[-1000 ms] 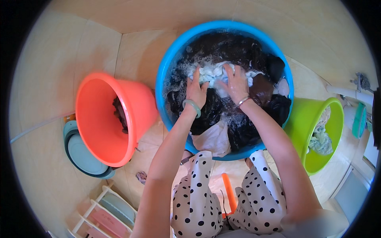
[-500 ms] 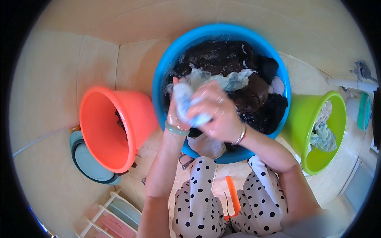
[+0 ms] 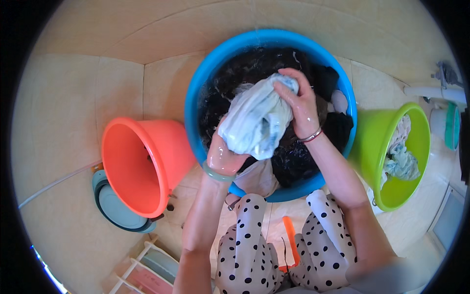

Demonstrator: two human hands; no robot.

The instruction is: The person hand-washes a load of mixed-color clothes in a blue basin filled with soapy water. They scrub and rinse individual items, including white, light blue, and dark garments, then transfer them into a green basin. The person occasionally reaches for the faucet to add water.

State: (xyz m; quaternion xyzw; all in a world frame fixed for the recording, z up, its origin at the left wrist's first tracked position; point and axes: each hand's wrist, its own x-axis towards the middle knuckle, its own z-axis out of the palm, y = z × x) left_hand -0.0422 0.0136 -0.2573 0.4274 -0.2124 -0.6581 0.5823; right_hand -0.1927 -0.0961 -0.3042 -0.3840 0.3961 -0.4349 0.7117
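Observation:
A wet, pale white-and-blue garment (image 3: 257,117) is stretched between my hands above a large blue tub (image 3: 193,98). My left hand (image 3: 223,154), with a green bangle at the wrist, cups its lower left side, palm up. My right hand (image 3: 303,105), wearing a silver bracelet, pinches its upper right end between thumb and fingers. Below, dark soaked clothes (image 3: 264,61) fill the tub in water. A pale cloth (image 3: 257,179) lies at its near side, and a small light piece (image 3: 339,101) rests at the right inside wall.
An orange-red bucket (image 3: 161,166) leans open at left; a lime-green bucket (image 3: 364,147) with light clothes (image 3: 401,161) stands at right. A folded grey-blue basin (image 3: 117,203) and a white rack (image 3: 132,267) are lower left. A tap (image 3: 446,73) and white pipe (image 3: 431,92) are on the right.
The garment was bunched and being squeezed between my closed hands; now it is spread wider. My right hand has moved up and right, away from my left.

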